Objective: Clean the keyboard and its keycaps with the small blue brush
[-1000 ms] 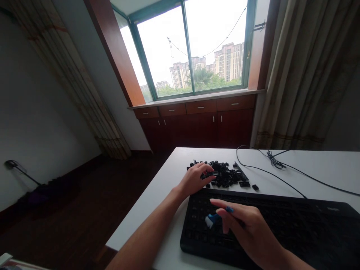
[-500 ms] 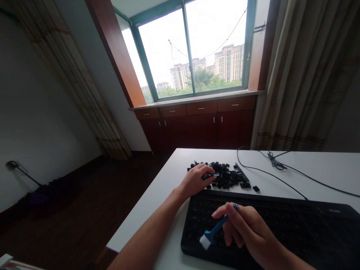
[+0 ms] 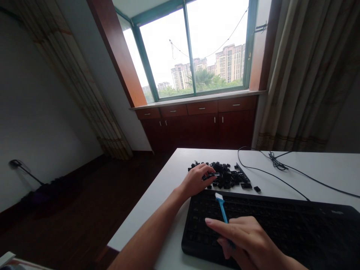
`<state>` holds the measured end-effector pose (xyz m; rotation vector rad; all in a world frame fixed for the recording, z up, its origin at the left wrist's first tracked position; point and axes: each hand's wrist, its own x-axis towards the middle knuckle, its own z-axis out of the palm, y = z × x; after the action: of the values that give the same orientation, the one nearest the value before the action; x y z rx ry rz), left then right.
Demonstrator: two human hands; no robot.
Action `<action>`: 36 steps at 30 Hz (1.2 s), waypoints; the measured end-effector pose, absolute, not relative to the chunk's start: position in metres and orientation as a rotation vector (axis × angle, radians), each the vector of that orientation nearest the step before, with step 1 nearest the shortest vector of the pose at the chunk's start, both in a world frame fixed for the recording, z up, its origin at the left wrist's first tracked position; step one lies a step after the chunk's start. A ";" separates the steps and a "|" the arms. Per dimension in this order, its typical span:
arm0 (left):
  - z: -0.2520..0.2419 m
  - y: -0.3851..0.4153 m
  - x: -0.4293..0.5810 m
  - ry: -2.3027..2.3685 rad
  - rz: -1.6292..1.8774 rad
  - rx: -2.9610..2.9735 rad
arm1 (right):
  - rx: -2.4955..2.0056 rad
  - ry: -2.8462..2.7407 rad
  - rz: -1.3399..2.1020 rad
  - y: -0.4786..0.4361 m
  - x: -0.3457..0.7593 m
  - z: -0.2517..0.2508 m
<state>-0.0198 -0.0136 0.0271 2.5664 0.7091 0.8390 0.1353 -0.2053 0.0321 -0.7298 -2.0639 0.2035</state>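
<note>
A black keyboard [image 3: 281,225] with its keycaps off lies on the white table [image 3: 168,187]. My right hand [image 3: 247,243] is closed round a small blue brush [image 3: 222,210], whose white bristle end points away from me over the keyboard's upper left part. Behind the keyboard lies a pile of several black keycaps [image 3: 227,176]. My left hand [image 3: 197,180] rests at the pile's left side, fingers pinched on one black keycap [image 3: 213,174].
A black cable [image 3: 270,170] runs across the table behind the keyboard to the right. The table's left edge drops to a dark wooden floor. Wooden cabinets [image 3: 202,120], a window and curtains stand beyond.
My right hand has swung the blue brush round: its bristles pointed down and left near the keyboard's front, now they point up toward the far edge. The left hand has hardly moved.
</note>
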 end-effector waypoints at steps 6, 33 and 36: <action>0.027 -0.014 -0.020 0.718 0.833 2.567 | -0.798 -2.019 0.348 -0.209 0.132 0.041; 0.027 -0.015 -0.019 0.728 0.826 2.562 | -1.052 -1.729 0.915 -0.204 0.132 0.036; 0.027 -0.014 -0.019 0.721 0.829 2.562 | -1.088 -1.834 0.833 -0.204 0.130 0.034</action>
<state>-0.0188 -0.0144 0.0267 2.5620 0.7212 0.8289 0.1304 -0.2044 0.0339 -1.0880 -1.8341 0.8333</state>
